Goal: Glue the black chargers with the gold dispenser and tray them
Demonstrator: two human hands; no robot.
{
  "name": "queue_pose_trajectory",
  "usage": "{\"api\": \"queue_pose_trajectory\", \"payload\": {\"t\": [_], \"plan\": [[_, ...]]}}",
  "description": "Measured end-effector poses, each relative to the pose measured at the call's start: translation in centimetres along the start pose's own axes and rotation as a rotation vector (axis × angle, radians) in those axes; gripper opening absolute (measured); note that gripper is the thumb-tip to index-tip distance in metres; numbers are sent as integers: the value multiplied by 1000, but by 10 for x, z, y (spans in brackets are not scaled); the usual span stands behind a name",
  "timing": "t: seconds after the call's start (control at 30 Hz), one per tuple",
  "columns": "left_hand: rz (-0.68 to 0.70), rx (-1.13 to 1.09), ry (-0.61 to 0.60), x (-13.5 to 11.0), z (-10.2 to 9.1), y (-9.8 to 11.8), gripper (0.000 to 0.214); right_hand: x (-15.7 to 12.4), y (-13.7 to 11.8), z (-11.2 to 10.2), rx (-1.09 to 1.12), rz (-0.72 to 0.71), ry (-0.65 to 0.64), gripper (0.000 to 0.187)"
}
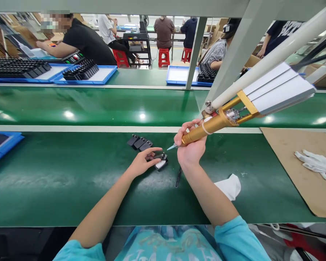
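My right hand (191, 143) is wrapped round a gold glue dispenser (210, 125), whose pale blue tapered tip points left and down. Just left of that tip, my left hand (145, 161) grips a small black casing (163, 158) between thumb and fingers on the green bench. A white patch shows on the casing's near part, and small metal pins stand on top. Tip and casing look slightly apart. Behind my left hand, several black plug casings (139, 142) lie in a slanting row. A dark slim tool (178, 177) rests below my right wrist.
A crumpled white cloth (230, 186) lies right of my forearm. White gloves (317, 164) rest on a cardboard sheet (293, 159). A blue tray (5, 148) stands at left. Beyond the green conveyor (97, 105), co-workers sit near trays of black parts. A grey post (235, 54) slants above.
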State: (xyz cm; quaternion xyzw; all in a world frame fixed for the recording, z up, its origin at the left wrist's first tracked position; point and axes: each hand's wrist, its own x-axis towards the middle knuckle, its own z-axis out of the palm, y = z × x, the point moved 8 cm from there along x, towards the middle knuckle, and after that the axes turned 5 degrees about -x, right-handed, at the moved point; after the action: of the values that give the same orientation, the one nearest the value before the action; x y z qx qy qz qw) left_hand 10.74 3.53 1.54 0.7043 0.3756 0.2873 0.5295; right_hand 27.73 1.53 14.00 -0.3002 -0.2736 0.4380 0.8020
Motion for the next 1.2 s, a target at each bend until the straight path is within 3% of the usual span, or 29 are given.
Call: {"api": "queue_pose_trajectory", "payload": {"t": [0.1, 0.27, 0.33, 0.4, 0.5, 0.63, 0.87, 1.2], "plan": [[76, 29, 7, 0, 2, 8, 33, 0, -1, 0, -4, -10, -5, 20], [229, 555, 7, -12, 12, 30, 44, 0, -1, 0, 19, -13, -7, 18], [222, 717, 37, -16, 17, 30, 57, 0, 0, -1, 17, -9, -5, 18], [175, 777, 73, -16, 19, 24, 54, 0, 0, -1, 11, -7, -3, 18], [76, 735, 124, -14, 18, 15, 41, 0, -1, 0, 7, -7, 4, 18], [36, 590, 194, -14, 13, 15, 43, -3, 1, 2, 2, 10, -7, 17], [207, 564, 386, -23, 2, 48, 37, -10, -2, 8, 19, -23, -65, 16], [250, 492, 415, -29, -2, 58, 36, -11, -4, 9, 9, -48, -58, 14]]}}
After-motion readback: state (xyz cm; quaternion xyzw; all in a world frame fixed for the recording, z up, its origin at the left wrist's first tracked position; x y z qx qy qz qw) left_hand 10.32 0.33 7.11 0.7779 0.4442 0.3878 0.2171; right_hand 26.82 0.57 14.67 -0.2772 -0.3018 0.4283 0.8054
